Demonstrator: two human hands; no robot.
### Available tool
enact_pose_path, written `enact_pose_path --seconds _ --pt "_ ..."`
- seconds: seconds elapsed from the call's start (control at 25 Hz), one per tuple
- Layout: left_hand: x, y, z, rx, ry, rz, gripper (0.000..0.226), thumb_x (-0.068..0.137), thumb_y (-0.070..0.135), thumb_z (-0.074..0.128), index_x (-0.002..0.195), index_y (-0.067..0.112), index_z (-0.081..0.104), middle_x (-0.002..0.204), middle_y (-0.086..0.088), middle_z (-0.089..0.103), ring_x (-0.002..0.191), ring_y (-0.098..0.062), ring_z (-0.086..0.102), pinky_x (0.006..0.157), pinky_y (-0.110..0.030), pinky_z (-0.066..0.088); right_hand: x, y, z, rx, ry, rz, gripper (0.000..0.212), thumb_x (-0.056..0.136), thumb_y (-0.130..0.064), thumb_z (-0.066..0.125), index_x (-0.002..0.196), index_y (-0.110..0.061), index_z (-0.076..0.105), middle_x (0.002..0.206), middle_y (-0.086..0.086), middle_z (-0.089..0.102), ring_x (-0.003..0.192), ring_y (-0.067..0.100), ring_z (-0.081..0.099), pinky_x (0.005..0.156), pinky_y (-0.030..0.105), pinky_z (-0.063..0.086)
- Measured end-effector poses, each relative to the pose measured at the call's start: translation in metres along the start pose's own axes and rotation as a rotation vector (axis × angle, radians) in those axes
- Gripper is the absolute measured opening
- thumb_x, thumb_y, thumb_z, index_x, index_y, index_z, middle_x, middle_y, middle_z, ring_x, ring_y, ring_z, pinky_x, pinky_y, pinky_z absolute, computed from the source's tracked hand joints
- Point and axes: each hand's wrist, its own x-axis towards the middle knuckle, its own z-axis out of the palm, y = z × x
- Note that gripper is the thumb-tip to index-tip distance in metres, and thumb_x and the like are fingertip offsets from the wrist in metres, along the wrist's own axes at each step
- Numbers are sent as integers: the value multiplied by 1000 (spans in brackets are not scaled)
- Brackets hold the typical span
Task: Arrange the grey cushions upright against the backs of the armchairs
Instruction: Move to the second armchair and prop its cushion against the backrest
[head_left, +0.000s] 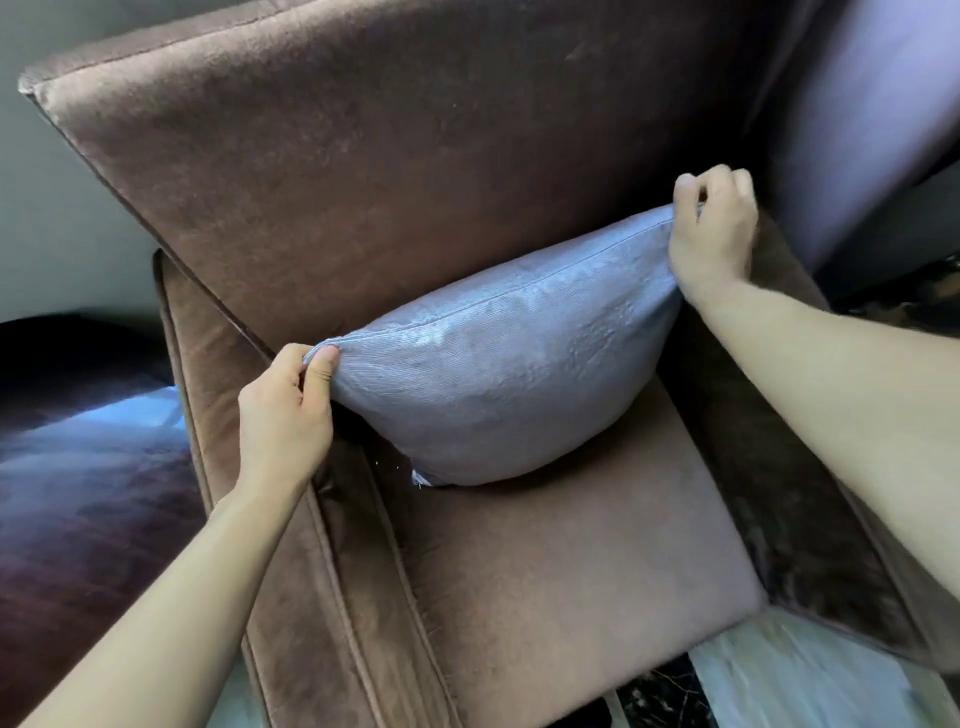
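Note:
A shiny grey cushion (509, 374) stands on its lower edge on the seat of a brown velvet armchair (561, 587), its top edge leaning toward the tall backrest (363, 156). My left hand (285, 415) pinches the cushion's upper left corner between thumb and fingers. My right hand (714, 234) grips the upper right corner, close to the right armrest (810, 519). The cushion's bottom bulges over the seat, and its back face is hidden.
The left armrest (218, 405) runs under my left wrist. Dark glossy floor (78, 467) lies to the left, a grey wall (52, 208) behind it. A pale marble floor patch (789, 675) shows at the bottom right. Another grey surface (872, 104) rises at the top right.

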Motion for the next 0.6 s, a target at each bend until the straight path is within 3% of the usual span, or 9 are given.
enact_pose_path --seconds 0.16,0.24,0.32,0.4,0.44,0.52,0.6 --pt "-5 1 2 -29 50 -28 22 105 36 52 95 23 66 84 7 67 78 2 55 66 -8 38 3 -12 7 484 72 456 55 102 -43 49 58 -12 39 59 -3 38 57 11 36 53 23 33" --pt "-6 0 2 -55 88 -39 23 104 38 53 91 23 66 81 8 67 75 10 57 68 -2 37 10 -20 6 598 99 564 54 99 -47 53 55 -18 41 54 -10 40 45 4 38 44 16 36" --pt "-4 -2 6 -72 118 -56 31 104 38 53 84 17 62 77 -1 66 69 8 54 66 -8 38 16 -24 7 618 94 624 55 95 -54 53 56 -15 51 54 -14 52 45 2 43 44 15 38" --pt "-2 -4 11 -87 116 -96 39 104 38 53 79 9 59 76 -14 64 68 -2 48 65 -23 38 17 -25 11 674 90 681 56 94 -55 51 78 -3 64 77 -10 69 58 4 52 52 18 40" --pt "-1 -5 12 -109 104 -114 39 104 39 53 77 10 59 75 -11 64 67 -3 48 66 -27 38 14 -24 11 696 73 715 56 96 -55 49 96 -1 67 93 -7 71 70 7 59 60 19 43" --pt "0 -4 11 -152 87 -129 32 102 44 54 76 26 61 74 10 67 69 4 55 69 -21 43 3 -18 4 777 -1 811 63 98 -57 44 130 -6 63 113 3 71 101 17 67 83 27 51" --pt "-2 -1 8 -200 90 -170 17 98 50 54 87 42 63 85 28 70 84 13 61 84 -17 51 -24 -7 -4 879 -42 916 67 99 -61 38 141 -11 57 117 6 71 109 23 68 94 34 51"
